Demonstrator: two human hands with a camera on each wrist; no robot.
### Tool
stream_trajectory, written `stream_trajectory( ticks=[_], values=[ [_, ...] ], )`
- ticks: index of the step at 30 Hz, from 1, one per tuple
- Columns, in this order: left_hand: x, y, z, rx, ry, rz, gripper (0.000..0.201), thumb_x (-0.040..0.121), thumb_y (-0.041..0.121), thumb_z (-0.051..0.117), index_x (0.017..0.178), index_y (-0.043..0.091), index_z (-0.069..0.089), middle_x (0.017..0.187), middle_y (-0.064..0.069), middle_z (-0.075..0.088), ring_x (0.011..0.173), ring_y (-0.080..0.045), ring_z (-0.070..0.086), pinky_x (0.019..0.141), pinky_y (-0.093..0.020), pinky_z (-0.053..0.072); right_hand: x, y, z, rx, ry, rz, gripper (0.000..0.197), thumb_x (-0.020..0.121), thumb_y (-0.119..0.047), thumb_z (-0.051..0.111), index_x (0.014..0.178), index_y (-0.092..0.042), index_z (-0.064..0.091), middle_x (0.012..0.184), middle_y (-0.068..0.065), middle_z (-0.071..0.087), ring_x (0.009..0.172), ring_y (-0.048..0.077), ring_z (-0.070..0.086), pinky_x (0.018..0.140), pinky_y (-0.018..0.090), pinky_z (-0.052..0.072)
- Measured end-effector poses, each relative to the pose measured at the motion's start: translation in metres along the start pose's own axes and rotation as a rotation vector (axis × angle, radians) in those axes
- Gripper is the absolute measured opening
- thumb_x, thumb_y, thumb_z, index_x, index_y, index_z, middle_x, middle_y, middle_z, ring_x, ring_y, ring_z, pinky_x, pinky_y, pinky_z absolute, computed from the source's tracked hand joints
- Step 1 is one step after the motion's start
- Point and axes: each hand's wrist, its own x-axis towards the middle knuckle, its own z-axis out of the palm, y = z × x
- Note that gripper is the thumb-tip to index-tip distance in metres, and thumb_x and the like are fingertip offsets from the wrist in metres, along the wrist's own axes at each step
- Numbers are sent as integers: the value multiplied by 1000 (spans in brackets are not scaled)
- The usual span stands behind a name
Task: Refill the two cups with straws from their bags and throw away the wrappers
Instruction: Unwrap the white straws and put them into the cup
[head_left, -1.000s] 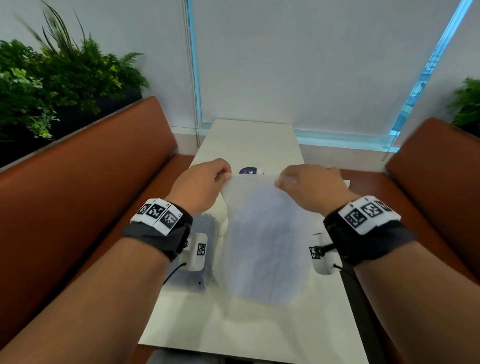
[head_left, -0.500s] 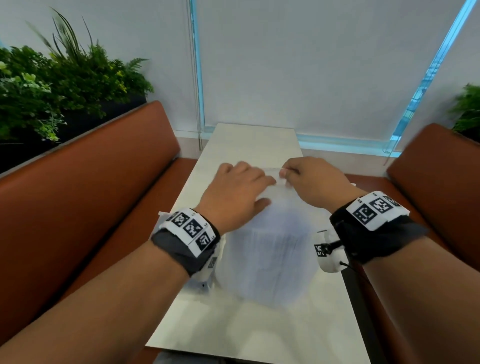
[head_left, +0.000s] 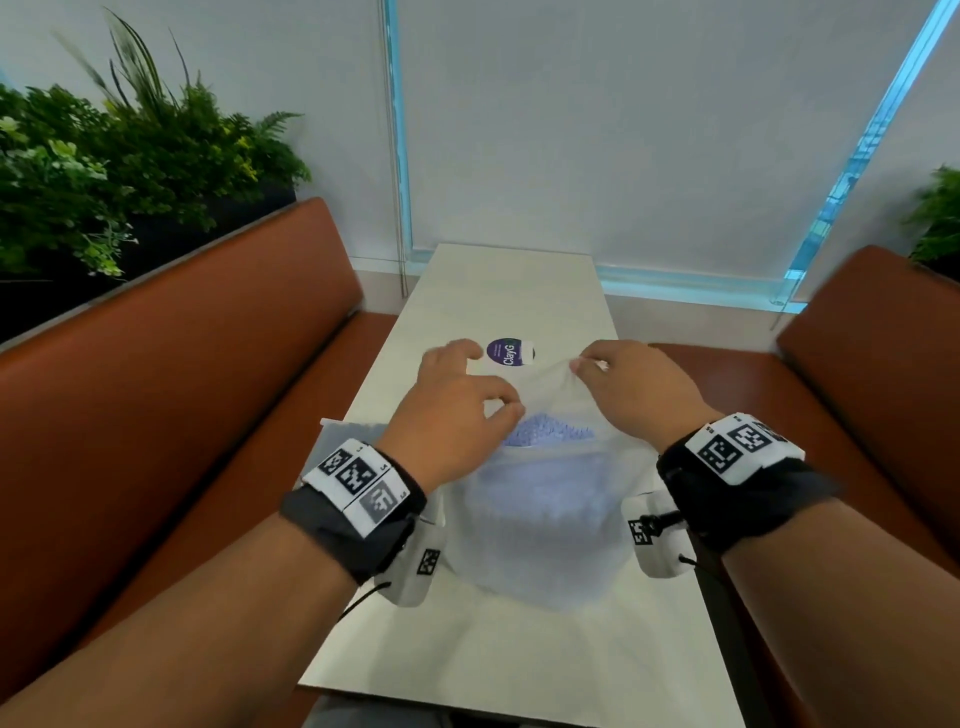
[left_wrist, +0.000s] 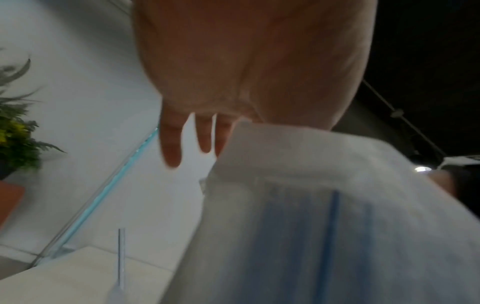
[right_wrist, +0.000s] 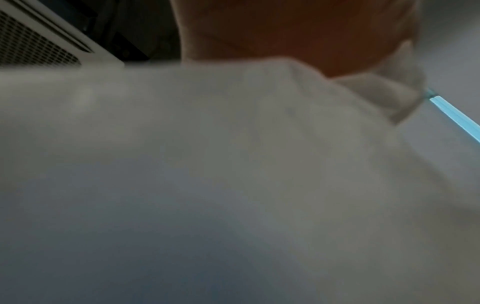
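A translucent plastic bag (head_left: 545, 514) of blue straws (head_left: 550, 435) stands upright on the white table (head_left: 493, 654), its mouth open and the straw ends showing. My right hand (head_left: 623, 384) pinches the bag's top edge on the right. Over the mouth hovers my left hand (head_left: 467, 405), fingers spread and holding nothing. In the left wrist view its fingers (left_wrist: 171, 144) are straight beside the bag (left_wrist: 311, 226). The bag (right_wrist: 233, 164) fills the right wrist view. Behind the hands is a cup (head_left: 511, 352) with a purple label, mostly hidden.
A second bag (head_left: 353, 431) lies flat on the table under my left wrist. One thin straw (left_wrist: 120, 257) stands up in the left wrist view. Brown bench seats (head_left: 208, 364) flank the narrow table, with plants (head_left: 104, 171) behind the left one.
My left hand let go of the bag's left top edge and moved over the mouth. The bag's top has come open, showing the straw ends. My right hand kept its pinch.
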Motion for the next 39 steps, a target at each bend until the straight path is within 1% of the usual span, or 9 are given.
stream_trajectory(
  ticks=[4, 12, 17, 21, 24, 29, 31, 36, 39],
  values=[
    [7, -9, 4, -140, -253, -136, 22, 94, 25, 59, 103, 37, 75, 112, 15, 66, 106, -6, 60, 77, -6, 37, -2, 1, -5, -11, -57, 45, 33, 101, -45, 45, 101, -23, 70, 99, -1, 70, 93, 24, 62, 82, 38, 51],
    [15, -9, -1, -506, -16, -198, 15, 97, 22, 65, 101, 26, 78, 90, 20, 68, 78, 14, 60, 64, -1, 38, 3, -11, -2, -77, 18, -18, 23, 105, -37, 36, 109, -34, 59, 90, -7, 63, 86, 23, 58, 68, 34, 41],
    [22, -14, -3, -152, -199, -187, 19, 93, 33, 67, 109, 33, 76, 118, 13, 69, 108, -6, 61, 78, -11, 39, 11, -4, 12, -80, -98, 7, 18, 103, -35, 42, 101, -35, 60, 101, -8, 67, 86, 18, 56, 71, 32, 38],
    [22, -17, 12, -234, -315, -304, 64, 87, 41, 72, 145, 22, 53, 150, 3, 51, 135, -14, 48, 102, -21, 33, 8, -4, 32, 160, -282, 22, 31, 97, -53, 55, 99, -23, 61, 98, -9, 62, 90, 14, 55, 73, 29, 37],
    [21, -22, 19, -435, -250, -378, 54, 90, 29, 69, 142, 21, 57, 145, 2, 56, 130, -13, 52, 106, -24, 38, 6, -2, 40, 318, -305, 30, 20, 98, -39, 61, 87, -22, 61, 90, -4, 68, 81, 14, 60, 65, 25, 40],
    [23, -25, 29, -707, -163, -532, 31, 89, 6, 59, 107, 23, 77, 114, 3, 73, 109, -17, 66, 104, -38, 51, 7, 4, 45, 433, -275, 124, 10, 102, -33, 54, 99, -27, 62, 73, -10, 72, 46, 2, 49, 42, 12, 35],
    [24, -30, 34, -763, -145, -603, 26, 89, 7, 60, 107, 15, 77, 112, -3, 74, 105, -22, 68, 100, -41, 53, 4, 6, 50, 479, -324, 157, 14, 102, -33, 55, 112, -28, 63, 79, -10, 74, 59, -4, 60, 52, 13, 43],
    [17, -42, 38, -483, -334, -570, 13, 98, 23, 55, 101, 18, 67, 103, -4, 71, 89, -23, 62, 67, -27, 43, -3, 17, 59, 290, -514, 240, 36, 101, -16, 55, 138, -13, 57, 137, 6, 60, 120, 21, 59, 95, 25, 41],
    [11, -46, 35, -450, -341, -377, 20, 98, 32, 55, 103, 28, 73, 111, 8, 72, 109, -16, 65, 76, -15, 41, -3, 30, 63, 119, -518, 197, 37, 97, -4, 53, 134, -10, 56, 107, 4, 66, 96, 18, 63, 79, 19, 44]
  ],
)
